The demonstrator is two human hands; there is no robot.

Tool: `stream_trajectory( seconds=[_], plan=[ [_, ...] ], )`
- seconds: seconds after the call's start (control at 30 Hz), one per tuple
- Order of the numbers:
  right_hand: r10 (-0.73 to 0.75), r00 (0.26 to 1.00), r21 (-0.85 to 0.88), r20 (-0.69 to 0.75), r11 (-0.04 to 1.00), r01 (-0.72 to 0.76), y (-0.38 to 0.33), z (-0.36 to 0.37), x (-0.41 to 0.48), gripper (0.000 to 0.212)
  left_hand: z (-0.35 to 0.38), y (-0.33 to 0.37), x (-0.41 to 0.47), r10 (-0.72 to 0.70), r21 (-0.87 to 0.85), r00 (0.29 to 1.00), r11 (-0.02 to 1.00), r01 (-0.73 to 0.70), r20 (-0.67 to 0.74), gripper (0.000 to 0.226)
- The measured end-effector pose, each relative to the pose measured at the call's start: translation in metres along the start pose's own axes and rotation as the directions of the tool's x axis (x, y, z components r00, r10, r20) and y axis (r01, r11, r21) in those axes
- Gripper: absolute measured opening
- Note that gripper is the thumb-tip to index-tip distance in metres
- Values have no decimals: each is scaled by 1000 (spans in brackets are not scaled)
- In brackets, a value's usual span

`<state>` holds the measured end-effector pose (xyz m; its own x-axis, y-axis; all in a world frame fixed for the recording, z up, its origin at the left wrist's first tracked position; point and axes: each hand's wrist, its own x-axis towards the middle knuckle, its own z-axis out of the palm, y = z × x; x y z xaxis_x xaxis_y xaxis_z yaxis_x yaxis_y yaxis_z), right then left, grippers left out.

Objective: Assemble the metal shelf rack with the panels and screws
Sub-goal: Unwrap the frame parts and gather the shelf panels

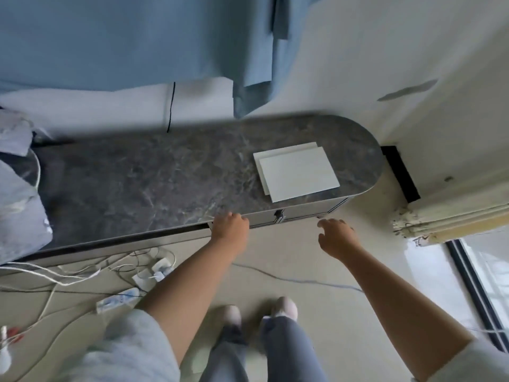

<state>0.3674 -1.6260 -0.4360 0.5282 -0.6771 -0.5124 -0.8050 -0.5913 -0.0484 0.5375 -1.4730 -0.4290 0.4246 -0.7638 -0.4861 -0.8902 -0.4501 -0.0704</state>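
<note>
Two white panels [297, 173] lie stacked flat on the right end of a dark marble-patterned cabinet top [154, 177]. My left hand [230, 228] is at the cabinet's front edge with its fingers curled; nothing shows in it. My right hand [334, 237] hovers in front of the cabinet, below and to the right of the panels, fingers loosely spread and holding nothing. No screws are visible.
Drawer fronts [303, 212] run under the cabinet's front edge. Tangled cables and a power strip [117, 299] lie on the floor at the left. Blue curtains [124, 40] hang behind. A grey bag [19, 210] sits on the cabinet's left end. A window frame [473, 285] stands at the right.
</note>
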Motion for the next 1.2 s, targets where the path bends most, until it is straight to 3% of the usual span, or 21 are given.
stream_trajectory(
  seconds=[0.2, 0.33, 0.5, 0.7, 0.93, 1.0, 1.07, 1.2],
  plan=[
    [13, 997, -55, 71, 998, -9, 32, -21, 95, 40, -26, 10, 81, -9, -73, 998, 997, 13, 55, 33],
    [-64, 992, -122, 108, 990, 77, 48, -30, 163, 35, -36, 19, 140, -65, -90, 991, 993, 76, 117, 29],
    [-229, 952, -224, 204, 935, 273, 65, -23, 234, 33, -27, 44, 211, 4, -64, 990, 998, 5, 143, 29],
    [-259, 904, -377, 339, 844, 383, 73, 11, 296, 84, 19, 60, 283, 6, -192, 991, 981, 19, 131, 24],
    [-334, 884, -554, 326, 690, 465, 75, 57, 346, 89, 74, 58, 319, 64, -170, 980, 985, -31, 190, 65],
    [-378, 875, -618, 301, 622, 481, 79, 65, 352, 78, 79, 56, 320, 105, -164, 971, 984, -70, 214, 77],
    [-382, 868, -659, 319, 569, 492, 79, 69, 356, 67, 86, 52, 323, 112, -170, 976, 982, -80, 187, 80],
    [-367, 865, -636, 342, 587, 500, 75, 61, 357, 71, 75, 50, 325, 165, -154, 965, 979, -135, 202, 76]
  ],
)
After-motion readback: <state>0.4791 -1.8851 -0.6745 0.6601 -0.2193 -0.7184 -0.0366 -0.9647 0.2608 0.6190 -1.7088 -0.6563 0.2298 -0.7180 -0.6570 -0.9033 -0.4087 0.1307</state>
